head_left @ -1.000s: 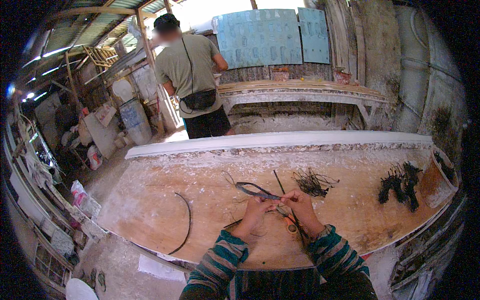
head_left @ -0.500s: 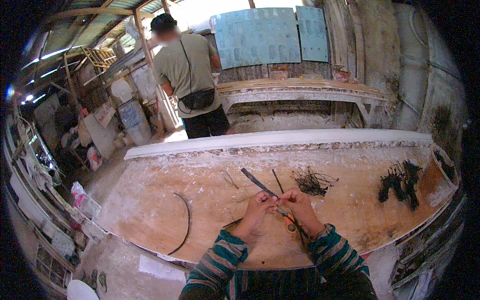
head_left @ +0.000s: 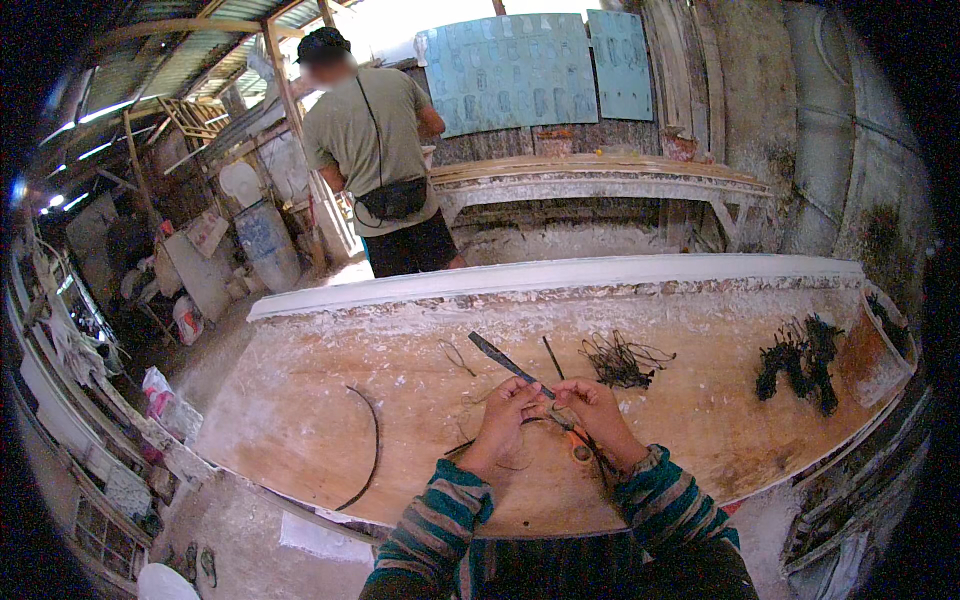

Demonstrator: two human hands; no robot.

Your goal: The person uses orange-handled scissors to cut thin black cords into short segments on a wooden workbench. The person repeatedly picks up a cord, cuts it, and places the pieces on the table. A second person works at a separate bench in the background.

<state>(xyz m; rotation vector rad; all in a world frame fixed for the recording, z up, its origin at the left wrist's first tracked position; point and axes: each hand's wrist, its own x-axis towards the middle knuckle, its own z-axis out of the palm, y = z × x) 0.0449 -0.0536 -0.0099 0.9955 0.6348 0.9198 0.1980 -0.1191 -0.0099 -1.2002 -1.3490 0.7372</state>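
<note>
My left hand (head_left: 505, 418) and my right hand (head_left: 596, 412) meet over the middle of a long, plaster-stained wooden workbench (head_left: 300, 400). Between their fingers they pinch thin dark wire (head_left: 545, 405). A flat metal blade (head_left: 500, 358) sticks out from my left hand toward the far left. A tool with orange handles (head_left: 578, 445) lies just under my right hand. A tangle of dark wire (head_left: 620, 360) rests a little beyond my right hand.
A curved dark wire (head_left: 368, 445) lies on the bench to the left. Darker bundles (head_left: 800, 362) sit at the right end. A person in an olive shirt (head_left: 380, 160) stands beyond the bench, back turned. Shelves, a barrel (head_left: 265, 240) and clutter fill the left side.
The flat blade has swung and now points up-left from my left hand. Both hands stayed over the same spot on the bench, fingers working together on the wire.
</note>
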